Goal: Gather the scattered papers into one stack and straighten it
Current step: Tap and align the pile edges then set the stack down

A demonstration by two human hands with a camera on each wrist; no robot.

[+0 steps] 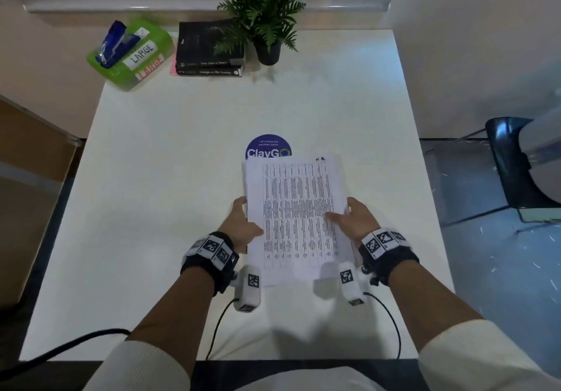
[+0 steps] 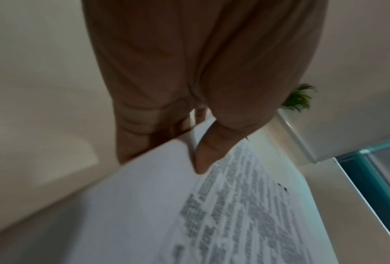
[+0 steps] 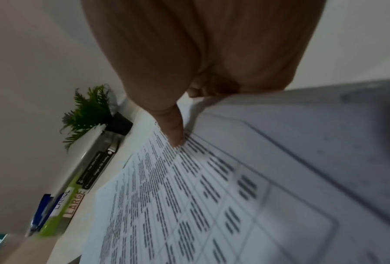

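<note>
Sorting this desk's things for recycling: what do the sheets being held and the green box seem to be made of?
Sheets: thin white printed paper, matte; they bend between the left hand and right hand. Green box: probably glossy plastic, judging by its sheen.

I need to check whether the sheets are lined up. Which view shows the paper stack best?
The head view: the whole paper stack shows, held at both sides by the left hand and right hand, edges slightly fanned. The left wrist view shows only its blurred left edge, the right wrist view a close, blurred slice of print.
</note>
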